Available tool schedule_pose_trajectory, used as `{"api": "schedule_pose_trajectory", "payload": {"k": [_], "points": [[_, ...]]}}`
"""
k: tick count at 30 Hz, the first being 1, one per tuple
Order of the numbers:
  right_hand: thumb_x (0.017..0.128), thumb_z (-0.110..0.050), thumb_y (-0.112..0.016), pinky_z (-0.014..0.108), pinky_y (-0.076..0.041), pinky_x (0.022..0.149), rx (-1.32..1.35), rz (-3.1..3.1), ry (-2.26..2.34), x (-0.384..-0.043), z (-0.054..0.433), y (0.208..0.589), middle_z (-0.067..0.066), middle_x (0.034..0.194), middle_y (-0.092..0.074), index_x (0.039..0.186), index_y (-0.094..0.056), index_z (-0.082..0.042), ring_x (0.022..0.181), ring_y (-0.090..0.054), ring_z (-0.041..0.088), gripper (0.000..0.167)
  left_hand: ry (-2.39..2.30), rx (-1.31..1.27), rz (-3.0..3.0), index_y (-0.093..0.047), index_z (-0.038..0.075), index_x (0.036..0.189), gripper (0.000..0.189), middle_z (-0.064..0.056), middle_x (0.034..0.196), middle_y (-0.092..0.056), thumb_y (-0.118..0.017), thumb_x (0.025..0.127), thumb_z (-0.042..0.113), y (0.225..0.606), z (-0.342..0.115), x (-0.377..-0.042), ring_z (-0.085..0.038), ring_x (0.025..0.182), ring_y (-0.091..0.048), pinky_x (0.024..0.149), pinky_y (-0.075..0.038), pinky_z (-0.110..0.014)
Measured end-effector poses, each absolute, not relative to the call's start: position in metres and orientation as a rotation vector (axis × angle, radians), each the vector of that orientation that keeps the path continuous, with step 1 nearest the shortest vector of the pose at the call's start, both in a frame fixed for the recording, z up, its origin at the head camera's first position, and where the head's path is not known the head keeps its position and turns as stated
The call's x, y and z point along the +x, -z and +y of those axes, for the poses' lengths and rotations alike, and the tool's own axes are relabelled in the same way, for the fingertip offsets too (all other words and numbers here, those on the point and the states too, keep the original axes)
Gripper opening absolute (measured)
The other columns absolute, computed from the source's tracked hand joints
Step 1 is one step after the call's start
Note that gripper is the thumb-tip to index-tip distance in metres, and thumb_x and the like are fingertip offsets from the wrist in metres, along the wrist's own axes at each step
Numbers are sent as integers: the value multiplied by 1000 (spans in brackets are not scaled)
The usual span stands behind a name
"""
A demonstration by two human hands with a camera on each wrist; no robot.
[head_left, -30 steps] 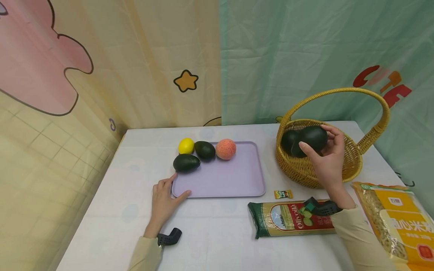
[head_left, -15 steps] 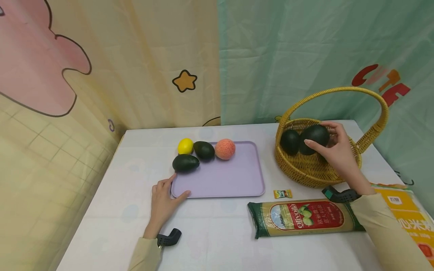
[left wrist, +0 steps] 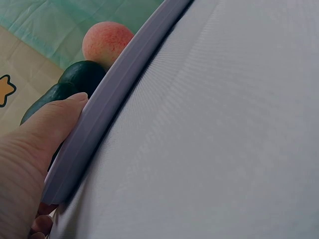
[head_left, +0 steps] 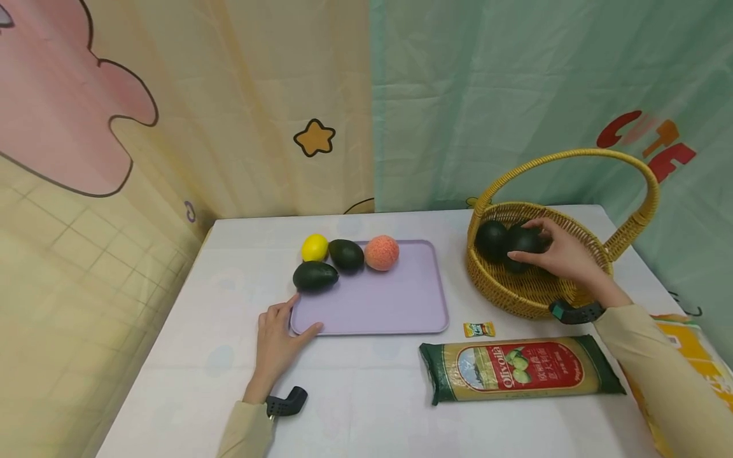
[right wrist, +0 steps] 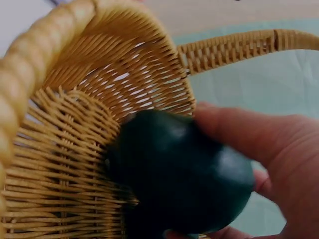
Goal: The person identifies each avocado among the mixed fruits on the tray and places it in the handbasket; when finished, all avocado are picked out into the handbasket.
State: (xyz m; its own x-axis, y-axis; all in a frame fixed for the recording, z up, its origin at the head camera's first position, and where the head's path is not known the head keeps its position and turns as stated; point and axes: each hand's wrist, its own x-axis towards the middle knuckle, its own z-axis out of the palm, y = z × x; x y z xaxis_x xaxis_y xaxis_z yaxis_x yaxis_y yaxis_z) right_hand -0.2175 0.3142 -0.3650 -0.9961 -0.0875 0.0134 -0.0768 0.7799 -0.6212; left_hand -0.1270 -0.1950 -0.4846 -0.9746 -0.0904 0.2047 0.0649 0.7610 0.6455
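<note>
A lilac tray (head_left: 389, 305) lies on the table. My left hand (head_left: 277, 337) holds its near-left corner, the thumb (left wrist: 60, 117) on the rim and other fingers lower at the edge. On the tray are two dark green avocados (head_left: 315, 276), a yellow lemon (head_left: 315, 247) and a pink-orange peach (head_left: 382, 252). My right hand (head_left: 564, 253) reaches into the wicker basket (head_left: 504, 289) and grips a dark green avocado (right wrist: 184, 174) between thumb and fingers. Another avocado (head_left: 490, 240) sits left of it in the basket.
In front of the basket lie a small yellow-green wrapped candy (head_left: 479, 329) and a long Olivoilà pasta packet (head_left: 523, 369). My right forearm partly covers a yellow food bag (head_left: 687, 346) at the right. The basket's tall handle (head_left: 572, 152) arches over the basket. Curtains hang behind the table.
My right hand has lowered the avocado deeper into the basket, beside the other one, and the forearm has swung right, uncovering the pasta packet. My left hand stays at the tray's corner.
</note>
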Motion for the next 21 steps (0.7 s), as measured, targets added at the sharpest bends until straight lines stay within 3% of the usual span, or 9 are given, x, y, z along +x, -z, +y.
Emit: {"api": "schedule_pose_trajectory", "payload": {"k": [21], "points": [[74,-50,-77,57,-41,78,-182,2910,830,-232,322,374,33,122,-46,127,-43,0,111,-44,47,80,1021,22,-2733,-48,8,140,81,-17,119,-48,-79,74,44,483,-194,-126,-31,101,-35,80,-30,-40]]}}
